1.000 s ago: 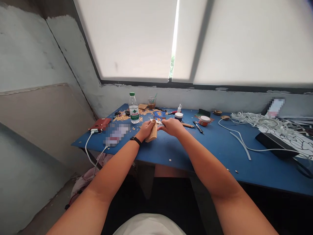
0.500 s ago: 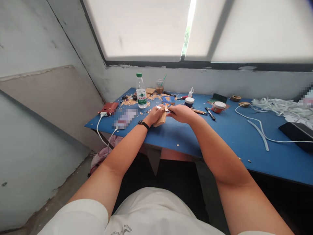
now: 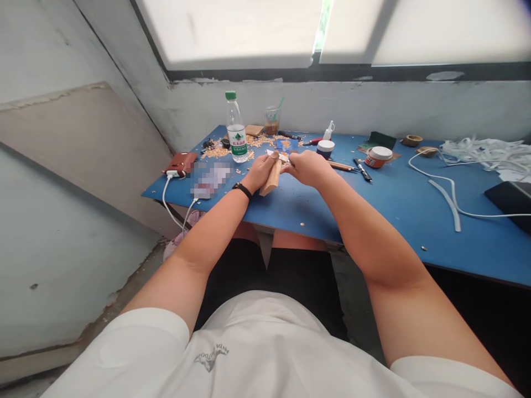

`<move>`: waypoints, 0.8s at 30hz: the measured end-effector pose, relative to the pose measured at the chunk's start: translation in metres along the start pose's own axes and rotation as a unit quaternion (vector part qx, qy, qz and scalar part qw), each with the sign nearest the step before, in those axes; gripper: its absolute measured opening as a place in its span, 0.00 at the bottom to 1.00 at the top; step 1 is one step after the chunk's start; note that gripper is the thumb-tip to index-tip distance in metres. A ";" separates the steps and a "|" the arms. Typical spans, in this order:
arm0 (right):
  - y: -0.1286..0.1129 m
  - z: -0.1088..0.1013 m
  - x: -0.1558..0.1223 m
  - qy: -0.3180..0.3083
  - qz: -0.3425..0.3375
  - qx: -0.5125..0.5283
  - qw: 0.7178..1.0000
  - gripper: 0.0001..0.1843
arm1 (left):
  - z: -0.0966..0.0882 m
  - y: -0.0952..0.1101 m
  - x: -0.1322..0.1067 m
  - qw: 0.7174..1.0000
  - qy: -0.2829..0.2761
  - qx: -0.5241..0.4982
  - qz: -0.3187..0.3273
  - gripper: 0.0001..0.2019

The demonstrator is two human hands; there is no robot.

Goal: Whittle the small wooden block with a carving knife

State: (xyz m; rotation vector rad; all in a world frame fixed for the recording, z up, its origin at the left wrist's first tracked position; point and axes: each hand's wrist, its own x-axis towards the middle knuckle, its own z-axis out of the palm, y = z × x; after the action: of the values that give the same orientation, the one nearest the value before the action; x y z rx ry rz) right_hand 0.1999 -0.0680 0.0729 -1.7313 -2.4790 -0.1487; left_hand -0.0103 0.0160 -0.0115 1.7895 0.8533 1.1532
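Observation:
My left hand (image 3: 260,171) is wrapped round a pale wooden block (image 3: 271,181), whose near end sticks out toward me over the table. My right hand (image 3: 306,167) is closed on a carving knife; its handle is mostly hidden in the fist. The knife's shiny blade (image 3: 282,157) lies across the far part of the block, close to my left thumb. Wood shavings (image 3: 259,145) are scattered on the blue table (image 3: 323,204) beyond my hands.
A water bottle (image 3: 238,132) stands behind my left hand, a drink cup (image 3: 272,120) farther back. Past my right hand are a lidded jar (image 3: 325,148), a pen (image 3: 363,171) and an orange-white tub (image 3: 379,157). On the left lies a brown case (image 3: 181,164) with a white cable.
The view has tilted downward, so the table and hands sit higher in the picture. Both hands keep their holds, and the knife has shifted slightly against the block.

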 end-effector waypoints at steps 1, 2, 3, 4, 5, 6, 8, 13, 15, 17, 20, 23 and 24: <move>0.001 0.000 0.001 0.004 0.006 0.002 1.000 0.34 | 0.000 -0.001 0.000 1.000 0.001 -0.005 -0.001 0.38; 0.002 0.001 0.001 0.006 0.010 0.003 1.000 0.35 | 0.001 -0.002 0.000 1.000 0.003 -0.008 0.001 0.39; 0.004 0.001 0.002 0.006 0.009 0.004 1.000 0.36 | 0.001 -0.003 0.001 1.000 0.006 -0.008 0.004 0.41; 0.006 0.001 0.002 0.004 0.004 0.004 1.000 0.36 | 0.001 -0.004 0.002 1.000 0.010 -0.004 0.008 0.42; 0.008 0.001 0.002 0.001 -0.006 0.007 1.000 0.36 | 0.001 -0.006 0.003 1.000 0.012 0.003 0.011 0.43; 0.010 0.001 0.002 -0.002 -0.020 0.010 1.000 0.35 | 0.001 -0.007 0.005 1.000 0.012 0.011 0.013 0.44; 0.012 0.000 0.001 -0.009 -0.051 0.016 0.999 0.33 | 0.002 -0.009 0.007 1.000 0.003 0.017 0.012 0.43; 0.011 -0.002 -0.001 -0.017 -0.083 0.014 0.996 0.31 | 0.003 -0.010 0.009 0.999 -0.029 -0.007 0.013 0.33; 0.010 -0.001 -0.001 -0.023 -0.071 0.014 0.997 0.31 | 0.003 -0.009 0.009 0.999 -0.034 -0.008 0.023 0.29; 0.009 0.001 0.000 -0.028 -0.057 0.013 0.998 0.31 | 0.002 -0.009 0.009 0.999 -0.032 -0.003 0.033 0.28; 0.008 0.003 0.001 -0.022 -0.049 0.006 0.999 0.32 | -0.002 -0.011 0.011 0.999 -0.018 0.010 0.050 0.27; 0.007 0.005 0.000 -0.002 -0.048 -0.009 0.999 0.33 | -0.005 -0.013 0.013 0.998 -0.009 0.017 0.055 0.27; 0.007 0.006 -0.001 0.003 -0.047 -0.013 0.999 0.33 | -0.005 -0.014 0.013 0.998 -0.008 0.019 0.054 0.27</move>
State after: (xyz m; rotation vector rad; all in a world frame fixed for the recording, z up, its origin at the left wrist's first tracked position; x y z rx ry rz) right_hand 0.2062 -0.0655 0.0667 -1.6220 -2.5653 -0.1943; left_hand -0.0118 0.0345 -0.0177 1.8930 0.7819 1.1962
